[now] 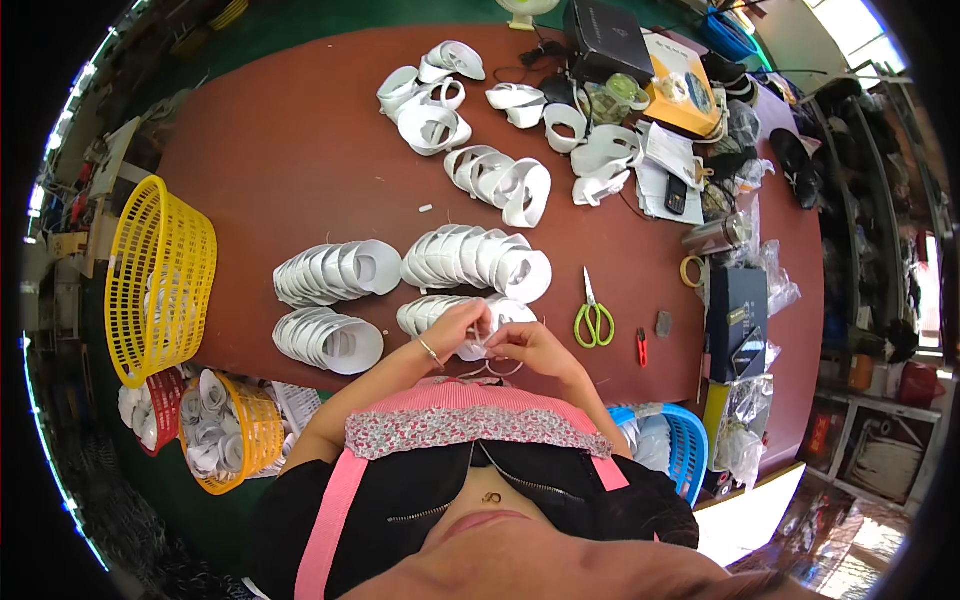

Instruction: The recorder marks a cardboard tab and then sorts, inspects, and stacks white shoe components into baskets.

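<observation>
My left hand (pixel 456 328) and my right hand (pixel 537 348) meet at the table's near edge, both with fingers pinched together. Between their fingertips is a small white shoe upper (pixel 473 351), partly covered by the fingers. A thin pale cord (pixel 503 372) loops below the right hand; whether it is joined to the upper I cannot tell. Right behind the hands lies a nested row of white shoe uppers (pixel 420 314). More nested rows (pixel 468 258) sit beyond it, with others (pixel 335 272) to the left and a near-left row (pixel 325 338).
Green-handled scissors (pixel 593 322) and red snips (pixel 642 347) lie right of my hands. Loose uppers (pixel 435 125) are scattered farther back. Boxes (pixel 608 40), a phone (pixel 676 195) and a metal flask (pixel 715 235) crowd the right side. Yellow (pixel 208 270), orange (pixel 258 425) and blue (pixel 690 450) baskets flank the table.
</observation>
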`<state>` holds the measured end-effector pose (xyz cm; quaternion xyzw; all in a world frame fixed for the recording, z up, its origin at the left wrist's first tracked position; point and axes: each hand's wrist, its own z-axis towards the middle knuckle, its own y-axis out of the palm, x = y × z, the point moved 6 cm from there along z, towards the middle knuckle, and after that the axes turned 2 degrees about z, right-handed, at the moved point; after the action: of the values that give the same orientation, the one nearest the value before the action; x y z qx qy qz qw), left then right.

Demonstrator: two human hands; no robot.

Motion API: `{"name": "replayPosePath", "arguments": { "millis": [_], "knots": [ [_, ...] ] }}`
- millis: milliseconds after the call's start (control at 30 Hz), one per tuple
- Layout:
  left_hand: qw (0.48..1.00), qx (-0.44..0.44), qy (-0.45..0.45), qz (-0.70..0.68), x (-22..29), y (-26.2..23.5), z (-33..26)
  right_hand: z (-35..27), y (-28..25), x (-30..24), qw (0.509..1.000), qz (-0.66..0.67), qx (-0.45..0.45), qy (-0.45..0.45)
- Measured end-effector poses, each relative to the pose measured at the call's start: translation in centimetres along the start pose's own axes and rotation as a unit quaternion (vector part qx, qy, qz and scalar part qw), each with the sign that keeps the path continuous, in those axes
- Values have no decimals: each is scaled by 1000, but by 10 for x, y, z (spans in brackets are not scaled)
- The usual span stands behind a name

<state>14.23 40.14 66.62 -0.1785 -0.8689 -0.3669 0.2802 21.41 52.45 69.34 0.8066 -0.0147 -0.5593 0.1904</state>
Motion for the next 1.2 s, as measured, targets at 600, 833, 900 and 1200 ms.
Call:
{"name": "replayPosePath", "arguments": {
  "millis": [600,833,900,1200],
  "knots": [
    [973,-68,-30,217,-63,15,-18,-43,11,67,872,310,375,54],
    [977,-55,-20,204,-73,13,-21,-51,3,80,860,308,407,-30],
    [983,-1,34,179,-57,-6,-15,-58,-36,79,842,184,499,-88],
    [773,401,-20,491,-8,-222,-9,46,-59,92,918,-305,246,57]
  ]
}}
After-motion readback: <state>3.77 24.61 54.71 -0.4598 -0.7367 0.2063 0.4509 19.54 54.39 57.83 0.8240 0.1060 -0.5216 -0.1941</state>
